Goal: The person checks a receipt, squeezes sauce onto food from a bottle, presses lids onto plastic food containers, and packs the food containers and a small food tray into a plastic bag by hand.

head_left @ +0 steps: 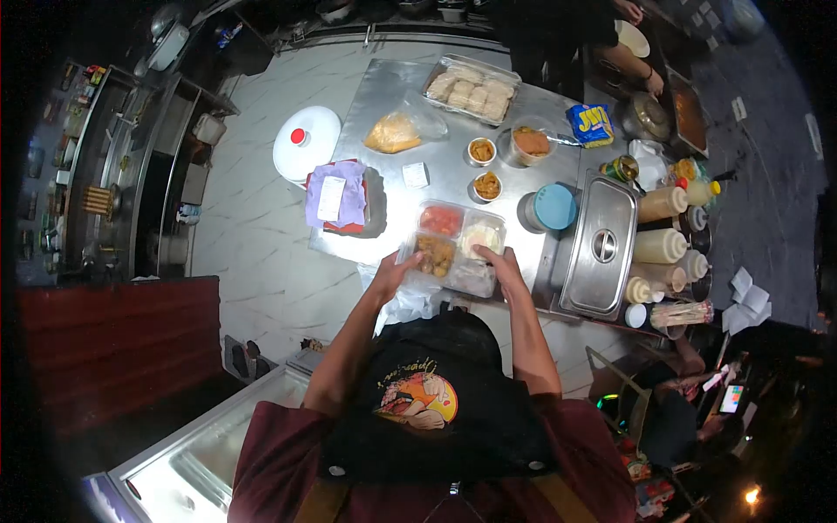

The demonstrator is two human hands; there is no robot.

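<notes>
A clear plastic food container [466, 206] with several compartments is held at the near edge of the metal table. Red food [440, 220], brown chunky food [435, 254] and a pale round item [481, 237] fill separate compartments. My left hand [399, 272] grips its left side, the thumb over the rim. On the right side my right hand [501, 268] grips it, thumb reaching in beside the pale item. Some fingers of both hands are hidden beneath. Just beyond stand two small cups of brown food, one nearer [486, 186] and one farther [480, 151].
On the metal table [366, 96] are a tray of pale patties [471, 90], a bag of yellow food [394, 132], a blue-lidded tub [554, 207] and a purple cloth [336, 193]. Sauce bottles [660, 247] line the right. Another person's hand [652, 83] works at far right.
</notes>
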